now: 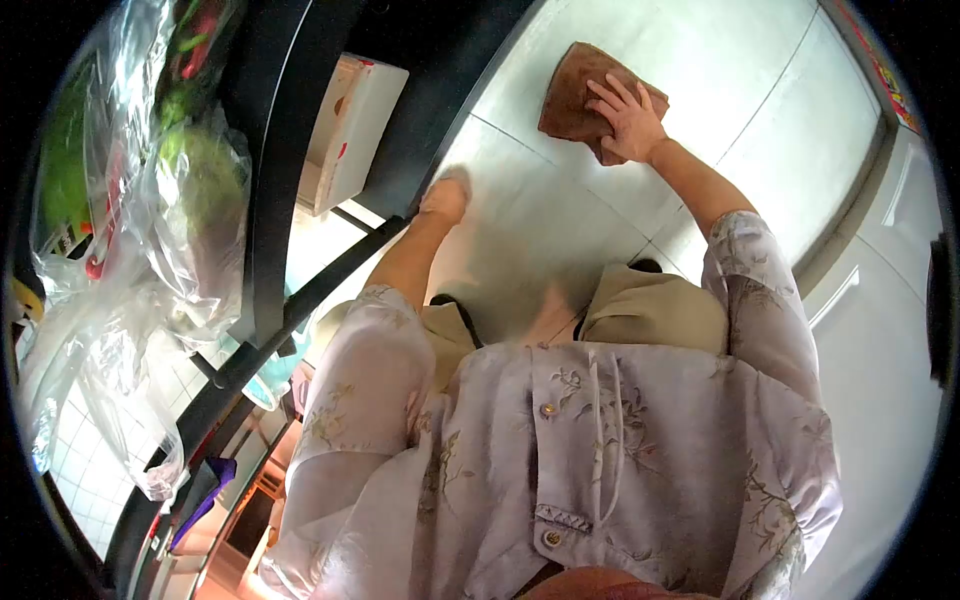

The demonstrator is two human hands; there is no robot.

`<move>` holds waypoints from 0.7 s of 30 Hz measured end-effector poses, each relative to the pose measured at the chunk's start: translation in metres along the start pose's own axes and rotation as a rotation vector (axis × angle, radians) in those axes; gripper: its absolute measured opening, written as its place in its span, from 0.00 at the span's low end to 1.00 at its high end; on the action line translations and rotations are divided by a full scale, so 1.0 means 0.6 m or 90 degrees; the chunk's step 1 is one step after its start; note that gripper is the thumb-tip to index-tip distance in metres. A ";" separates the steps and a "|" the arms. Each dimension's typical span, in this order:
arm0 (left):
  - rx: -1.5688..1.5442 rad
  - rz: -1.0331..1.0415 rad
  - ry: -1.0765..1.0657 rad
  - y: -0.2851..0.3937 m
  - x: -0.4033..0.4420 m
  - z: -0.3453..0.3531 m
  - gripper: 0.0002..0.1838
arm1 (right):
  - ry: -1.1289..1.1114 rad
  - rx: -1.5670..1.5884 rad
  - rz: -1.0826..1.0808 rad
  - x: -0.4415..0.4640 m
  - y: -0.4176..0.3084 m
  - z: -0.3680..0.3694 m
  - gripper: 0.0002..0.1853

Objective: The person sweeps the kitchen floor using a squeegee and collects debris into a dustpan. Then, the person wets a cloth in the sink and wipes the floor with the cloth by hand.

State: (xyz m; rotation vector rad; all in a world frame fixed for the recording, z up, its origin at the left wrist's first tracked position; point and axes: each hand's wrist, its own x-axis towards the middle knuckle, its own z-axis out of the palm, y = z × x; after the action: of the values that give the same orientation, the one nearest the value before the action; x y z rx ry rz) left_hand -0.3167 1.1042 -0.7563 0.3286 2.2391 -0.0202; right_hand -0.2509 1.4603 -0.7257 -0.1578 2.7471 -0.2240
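A brown cloth (570, 105) lies spread on the grey floor tiles (690, 60) at the upper middle. My right hand (630, 120) rests flat on the cloth's right part, fingers spread and pressing it to the floor. Farther left, my left hand (446, 195) is by the base of the black rack, close to the tiles. It is blurred, and its fingers cannot be made out.
A black rack (270, 150) on the left holds clear plastic bags (200, 190) with green produce. An open white box (350, 135) sits in the rack. White panelled doors (880, 290) stand at the right. My bent knees (655, 310) are below the hands.
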 end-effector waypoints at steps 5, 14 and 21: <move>0.110 0.022 0.022 0.060 -0.062 -0.077 0.11 | 0.098 -0.037 -0.020 0.016 0.015 0.005 0.25; 0.270 0.181 -0.039 0.038 -0.051 -0.014 0.26 | 0.194 0.496 0.183 0.169 0.100 -0.045 0.30; 0.143 0.118 -0.136 0.054 -0.081 -0.030 0.33 | 0.328 -0.031 0.155 0.222 -0.035 -0.022 0.19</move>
State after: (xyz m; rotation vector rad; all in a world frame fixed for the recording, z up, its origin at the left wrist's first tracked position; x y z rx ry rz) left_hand -0.2932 1.1264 -0.7049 0.6262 1.9899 -0.2002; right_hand -0.3769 1.4230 -0.7578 0.2583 3.2447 -0.1445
